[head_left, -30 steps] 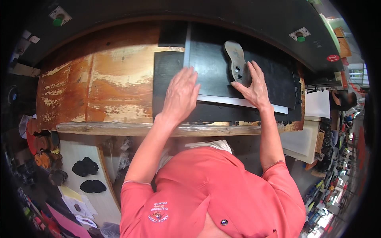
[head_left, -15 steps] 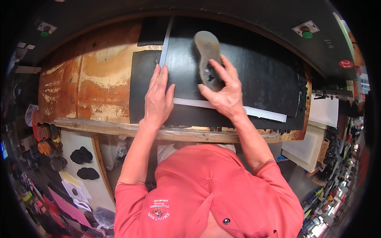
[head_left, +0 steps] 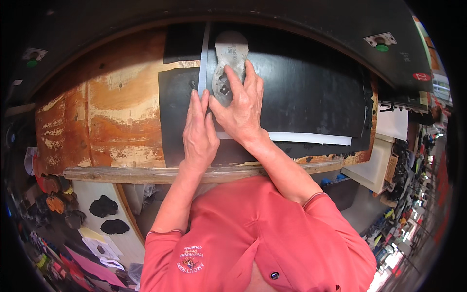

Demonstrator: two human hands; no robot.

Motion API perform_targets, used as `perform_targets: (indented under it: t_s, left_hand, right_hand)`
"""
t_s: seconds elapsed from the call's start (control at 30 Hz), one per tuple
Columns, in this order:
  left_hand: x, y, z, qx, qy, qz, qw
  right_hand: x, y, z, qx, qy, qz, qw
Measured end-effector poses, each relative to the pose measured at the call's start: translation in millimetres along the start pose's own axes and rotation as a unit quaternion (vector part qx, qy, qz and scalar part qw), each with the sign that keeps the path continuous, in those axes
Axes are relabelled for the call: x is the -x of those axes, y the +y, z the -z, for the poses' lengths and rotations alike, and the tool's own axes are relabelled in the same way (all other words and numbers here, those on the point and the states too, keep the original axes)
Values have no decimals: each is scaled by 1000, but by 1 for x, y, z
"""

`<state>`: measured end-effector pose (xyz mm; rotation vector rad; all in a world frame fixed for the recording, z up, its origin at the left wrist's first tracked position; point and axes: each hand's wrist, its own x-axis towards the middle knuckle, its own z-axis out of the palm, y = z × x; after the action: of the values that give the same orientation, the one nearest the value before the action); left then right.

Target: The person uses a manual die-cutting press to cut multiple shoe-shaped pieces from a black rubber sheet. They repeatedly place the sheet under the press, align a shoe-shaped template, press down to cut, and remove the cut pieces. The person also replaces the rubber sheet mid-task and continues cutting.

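A grey, sole-shaped cutting die (head_left: 231,45) with small holes in its lower part lies on a black sheet (head_left: 301,92). My right hand (head_left: 243,104) grips the die's lower end, its thumb on the left side and its fingers along the top and right edge. My left hand (head_left: 198,131) lies flat with fingers straight, its fingertips at the sheet's left edge beside a pale strip (head_left: 205,58). Another pale strip (head_left: 311,138) runs along the near edge of the sheet. A second dark piece (head_left: 175,107) lies under my left fingers' side.
Worn wooden board (head_left: 121,112) stretches out on the left, with a wooden rail (head_left: 121,174) along its front. A dark machine beam (head_left: 292,19) with green buttons (head_left: 382,47) hangs over the far side. Black sole-shaped pieces (head_left: 115,226) rest on a panel at lower left.
My right hand has moved the die leftward, bringing it close to the pale strip on the sheet's left. My left hand has slid slightly nearer to me, still flat.
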<state>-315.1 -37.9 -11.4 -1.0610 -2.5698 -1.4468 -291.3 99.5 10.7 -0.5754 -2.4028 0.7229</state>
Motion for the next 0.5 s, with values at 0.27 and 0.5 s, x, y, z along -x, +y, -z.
perform_targets:
  t_s: [0.27,0.5]
  left_hand:
    - [1,14,12,-55,-8,0,998]
    - [72,62,19,108,-73,-100,986]
  right_hand:
    - [5,17,25,-78,-22,19,997]
    - [19,95,122,-181,116,-96,972]
